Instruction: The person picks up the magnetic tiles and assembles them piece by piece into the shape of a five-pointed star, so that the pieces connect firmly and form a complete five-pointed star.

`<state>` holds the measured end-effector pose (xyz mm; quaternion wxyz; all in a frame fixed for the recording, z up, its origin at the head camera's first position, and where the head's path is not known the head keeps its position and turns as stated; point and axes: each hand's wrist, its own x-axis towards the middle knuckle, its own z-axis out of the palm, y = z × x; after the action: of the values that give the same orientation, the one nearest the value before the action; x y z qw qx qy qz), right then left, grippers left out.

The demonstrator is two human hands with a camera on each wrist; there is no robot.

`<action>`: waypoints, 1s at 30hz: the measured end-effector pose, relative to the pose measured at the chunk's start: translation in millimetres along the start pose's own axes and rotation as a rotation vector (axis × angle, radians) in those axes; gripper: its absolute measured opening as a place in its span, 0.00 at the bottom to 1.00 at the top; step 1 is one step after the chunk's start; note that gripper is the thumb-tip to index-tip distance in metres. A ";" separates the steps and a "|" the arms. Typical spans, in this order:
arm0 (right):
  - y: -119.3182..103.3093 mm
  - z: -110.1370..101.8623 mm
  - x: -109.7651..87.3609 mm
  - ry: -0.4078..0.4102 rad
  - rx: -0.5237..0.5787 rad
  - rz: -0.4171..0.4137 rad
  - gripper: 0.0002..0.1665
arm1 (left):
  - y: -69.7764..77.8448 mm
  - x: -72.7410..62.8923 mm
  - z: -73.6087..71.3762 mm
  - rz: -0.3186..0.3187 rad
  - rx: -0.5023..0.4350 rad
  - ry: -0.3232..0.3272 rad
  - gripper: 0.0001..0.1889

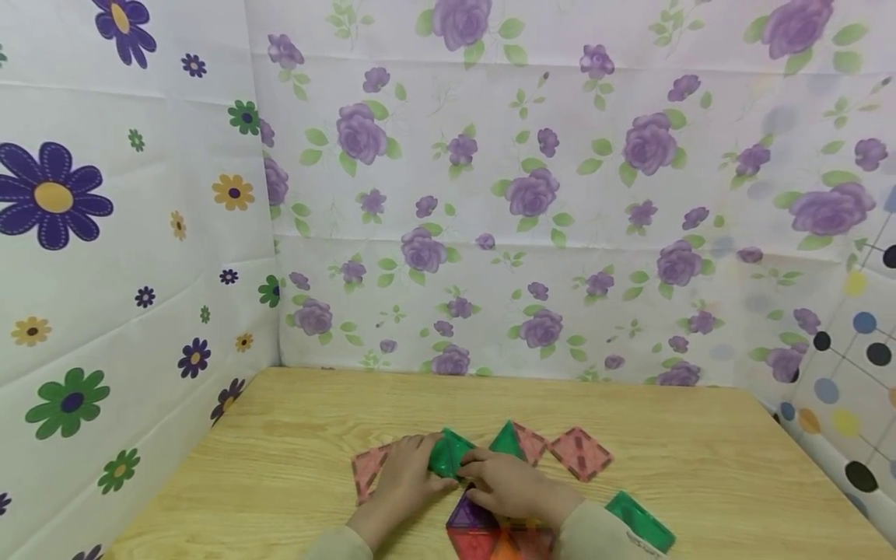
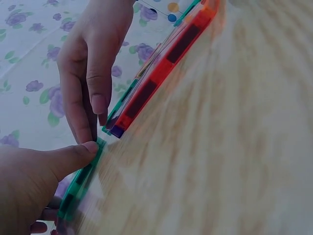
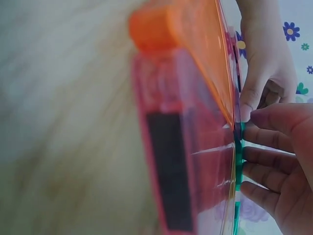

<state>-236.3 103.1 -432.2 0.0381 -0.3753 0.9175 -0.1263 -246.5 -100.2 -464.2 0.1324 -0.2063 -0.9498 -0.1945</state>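
In the head view my left hand (image 1: 409,474) holds the left side of a green translucent magnetic tile (image 1: 439,457). Its thumb lies along the near edge in the left wrist view, with fingers curled at the far side. My right hand (image 1: 514,482) reaches in from the right, fingertips at the green piece's right edge, fairly straight and pressing down in the right wrist view. Just in front lies a flat cluster with a purple triangle tile (image 1: 472,512), a red triangle tile (image 1: 474,543) and an orange tile (image 1: 505,549), partly hidden by my right hand.
A pink square tile (image 1: 367,469) lies left of my left hand, partly covered. Behind my right hand are a green triangle tile (image 1: 508,442) and a pink triangle tile (image 1: 532,443). Another pink square tile (image 1: 581,453) and a green tile (image 1: 640,519) lie to the right.
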 end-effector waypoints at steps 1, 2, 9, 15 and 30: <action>-0.1 0.7 0.5 -0.003 0.001 0.000 0.21 | -0.6 -0.6 0.4 -0.003 0.005 0.001 0.37; -0.1 1.4 0.9 -0.003 -0.001 0.001 0.20 | -1.0 -1.1 0.8 -0.006 0.009 -0.002 0.37; -1.3 3.8 2.7 -0.007 0.022 0.001 0.20 | -3.6 -5.1 -1.4 -0.014 -0.015 -0.018 0.37; -5.5 0.1 3.2 0.031 0.080 0.004 0.20 | -7.2 -7.2 -15.9 0.030 -0.036 0.002 0.35; -49.5 -8.3 8.5 0.316 0.199 0.178 0.27 | -32.6 -19.5 -60.1 0.009 -0.025 0.105 0.31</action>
<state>-210.1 64.8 -411.1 -0.0583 -0.2627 0.9245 -0.2698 -233.5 -159.7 -427.5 0.1803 -0.2017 -0.9381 -0.2164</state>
